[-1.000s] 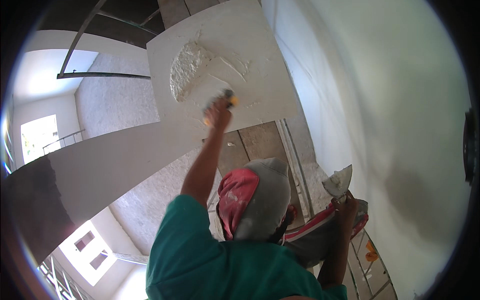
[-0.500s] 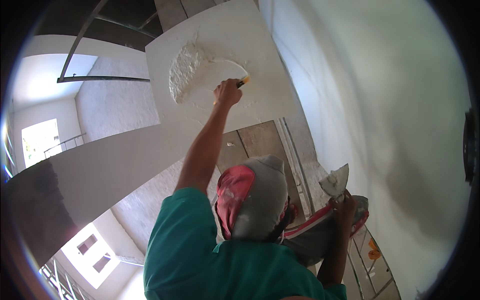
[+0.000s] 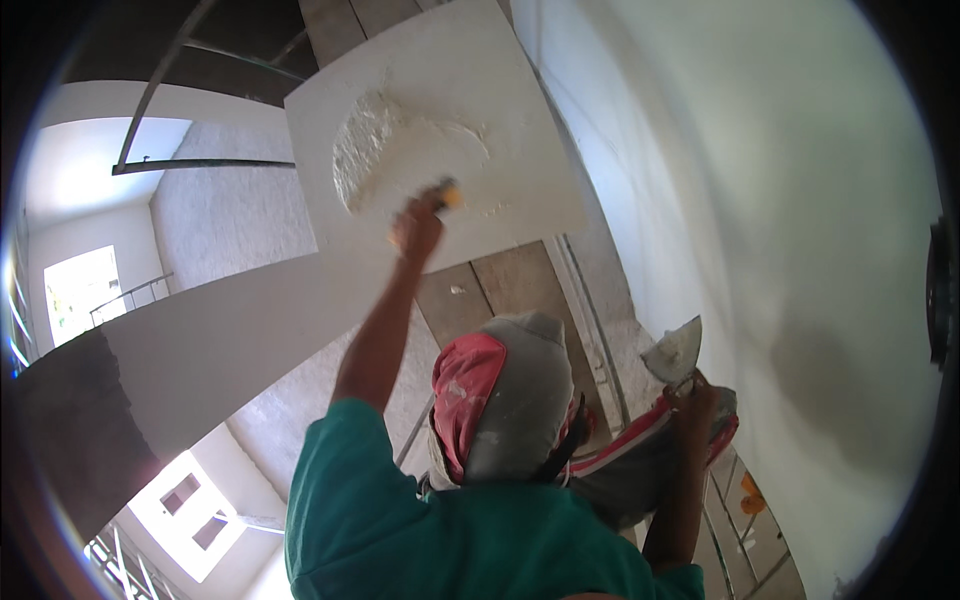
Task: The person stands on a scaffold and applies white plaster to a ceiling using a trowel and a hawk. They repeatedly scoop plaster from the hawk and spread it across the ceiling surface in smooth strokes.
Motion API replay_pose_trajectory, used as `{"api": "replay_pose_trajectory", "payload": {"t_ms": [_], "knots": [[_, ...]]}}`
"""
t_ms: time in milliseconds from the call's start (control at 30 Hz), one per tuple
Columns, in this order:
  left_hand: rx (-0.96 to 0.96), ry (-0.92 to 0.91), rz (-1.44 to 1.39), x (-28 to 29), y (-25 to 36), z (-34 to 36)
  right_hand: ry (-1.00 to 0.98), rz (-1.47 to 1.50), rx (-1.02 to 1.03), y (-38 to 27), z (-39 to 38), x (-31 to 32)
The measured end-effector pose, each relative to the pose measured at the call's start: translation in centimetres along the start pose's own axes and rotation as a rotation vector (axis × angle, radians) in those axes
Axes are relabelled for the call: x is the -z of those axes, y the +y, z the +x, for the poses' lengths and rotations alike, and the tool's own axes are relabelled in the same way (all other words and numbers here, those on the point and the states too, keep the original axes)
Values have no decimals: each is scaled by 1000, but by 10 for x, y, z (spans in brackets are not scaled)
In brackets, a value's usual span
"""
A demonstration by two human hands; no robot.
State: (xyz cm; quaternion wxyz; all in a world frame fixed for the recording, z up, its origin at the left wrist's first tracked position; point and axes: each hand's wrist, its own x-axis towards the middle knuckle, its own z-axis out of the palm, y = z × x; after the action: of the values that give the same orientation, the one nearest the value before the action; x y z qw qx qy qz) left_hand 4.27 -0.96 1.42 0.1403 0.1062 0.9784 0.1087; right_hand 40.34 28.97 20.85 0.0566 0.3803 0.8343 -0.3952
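My left hand [image 3: 418, 228] is closed around a black-and-orange-handled tool [image 3: 447, 193], smeared by motion; its working end cannot be made out. It is over a pale, plaster-smeared board [image 3: 530, 190]. On that board, beyond the hand, lies a rough heap of wet white plaster [image 3: 365, 150], with a thin curved ridge running to its right. At the right, my right hand [image 3: 690, 395] grips a trowel [image 3: 673, 352] near my knee, its broad grey blade coated with plaster and pointing up and away from me.
A smooth pale wall [image 3: 800, 250] rises along the right. Brown planks [image 3: 515, 280] lie under the board's near edge, beside a metal rail [image 3: 590, 310]. Metal bars [image 3: 205, 163] stand at the upper left. An orange thing [image 3: 752, 495] shows below the right hand.
My left hand has drawn the tool back toward me and slightly left across the board. My right hand and its trowel have barely shifted.
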Motion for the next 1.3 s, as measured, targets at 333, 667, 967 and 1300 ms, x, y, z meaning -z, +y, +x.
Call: {"api": "replay_pose_trajectory", "payload": {"t_ms": [333,667,967,1300], "knots": [[167,-162,-11,4,8,-4,-19,31,-27,16,1,-4],[49,-97,21,-11,61,20,-47,-30,-43,28,10,-10],[149,-11,-1664,85,3,-16,-41,-263,476,10,101,-72],[14,128,-1948,136,99,-96,-190,29,307,-164,125,-83]]}}
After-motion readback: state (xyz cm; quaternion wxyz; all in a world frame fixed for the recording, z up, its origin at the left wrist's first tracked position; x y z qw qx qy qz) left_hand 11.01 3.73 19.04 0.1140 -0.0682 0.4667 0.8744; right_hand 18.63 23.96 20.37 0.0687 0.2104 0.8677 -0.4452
